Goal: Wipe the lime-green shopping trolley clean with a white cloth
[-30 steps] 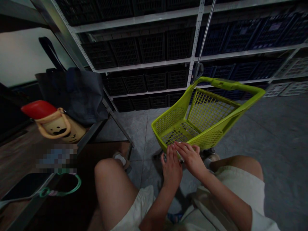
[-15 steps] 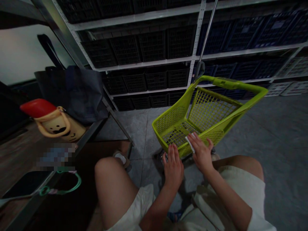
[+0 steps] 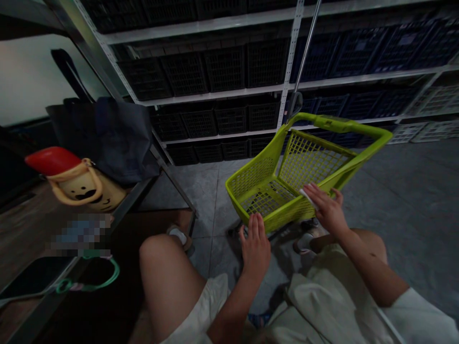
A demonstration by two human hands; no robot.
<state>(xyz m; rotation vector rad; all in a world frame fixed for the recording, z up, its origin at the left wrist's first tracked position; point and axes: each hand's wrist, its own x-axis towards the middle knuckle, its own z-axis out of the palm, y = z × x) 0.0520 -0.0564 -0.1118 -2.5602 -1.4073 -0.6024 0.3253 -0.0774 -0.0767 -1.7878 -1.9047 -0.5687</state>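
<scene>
A lime-green plastic shopping cart (image 3: 272,210) with a mesh basket stands before my knees, its handle towards the far right. My left hand (image 3: 256,251) is closed on the near corner of its rim, fingers over the top and thumb on the outer side. Further along the same rim, my right hand (image 3: 328,210) presses a folded white cloth (image 3: 309,197) against the top edge. Only a strip of the cloth shows under the fingers; whether it is fabric or paper I cannot tell. The basket's mesh floor is visible.
Shelving (image 3: 215,95) with black and blue crates lines the back. On the left, a table (image 3: 129,196) bears a dark bag (image 3: 122,138), a red-topped moustache-faced bag (image 3: 86,184), a phone (image 3: 36,274) and a green cord (image 3: 116,272). A metal pole (image 3: 306,52) rises behind the cart.
My right hand has slid with the white cloth along the rim, to the right and away from me. My left hand stays at the near corner.
</scene>
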